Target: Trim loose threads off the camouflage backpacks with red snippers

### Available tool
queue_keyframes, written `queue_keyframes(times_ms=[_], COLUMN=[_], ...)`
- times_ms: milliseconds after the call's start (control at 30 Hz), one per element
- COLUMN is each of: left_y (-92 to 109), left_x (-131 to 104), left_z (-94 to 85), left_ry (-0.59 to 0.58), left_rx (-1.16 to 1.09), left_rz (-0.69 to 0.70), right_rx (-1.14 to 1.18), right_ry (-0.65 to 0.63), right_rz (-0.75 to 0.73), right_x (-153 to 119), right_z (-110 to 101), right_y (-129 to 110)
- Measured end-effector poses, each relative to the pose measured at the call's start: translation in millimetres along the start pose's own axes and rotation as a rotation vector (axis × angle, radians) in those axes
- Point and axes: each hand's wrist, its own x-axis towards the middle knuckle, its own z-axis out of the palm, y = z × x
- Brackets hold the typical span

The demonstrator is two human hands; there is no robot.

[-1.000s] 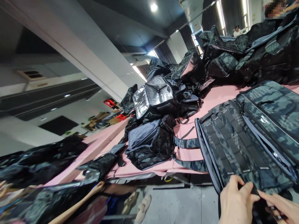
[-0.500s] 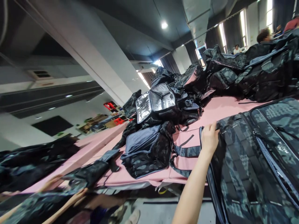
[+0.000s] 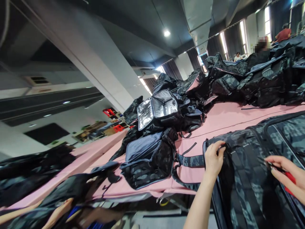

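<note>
A large dark camouflage backpack [image 3: 250, 178] lies in front of me at the right, its zips and webbing rows facing up. My left hand [image 3: 214, 157] is closed at its upper left edge, thumb and index finger pinched by the seam; whether a thread is between them is too small to tell. Over the backpack's front, my right hand [image 3: 286, 175] grips small thread snips [image 3: 290, 181] with red handles, their dark tip pointing left. A camouflage shoulder strap [image 3: 190, 160] stretches left from beneath my left hand.
Another backpack [image 3: 147, 162] lies on the pink table [image 3: 228, 116], left of mine. Behind it sits an opened bag with silver lining [image 3: 164, 103], among heaped backpacks [image 3: 264, 84]. A co-worker's hands [image 3: 59, 211] handle a dark bag at lower left. More people are at the back right.
My right hand has come into view from the right, holding the snips. My left hand stays at the backpack's edge, its fingers now more pinched. The view has tilted slightly upward.
</note>
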Motion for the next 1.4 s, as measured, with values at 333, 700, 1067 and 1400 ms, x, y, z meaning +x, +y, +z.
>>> queue_keyframes(times_ms=[333, 700, 1067, 1400], left_y=[7, 27, 32, 31], left_x=[-3, -12, -18, -20], left_z=[6.4, 17.8, 23.8, 22.1], left_ry=[-0.039, 0.139, 0.158, 0.224], left_rx=[0.039, -0.104, 0.065, -0.079], left_rz=[0.127, -0.055, -0.028, -0.077], right_rx=[-0.023, -0.038, -0.310, -0.161], right_ry=[0.179, 0.120, 0.093, 0.013], right_rz=[-0.191, -0.269, -0.428, -0.328], right_x=[63, 55, 55, 61], right_z=[24, 26, 31, 27], right_y=[-17, -16, -24, -24])
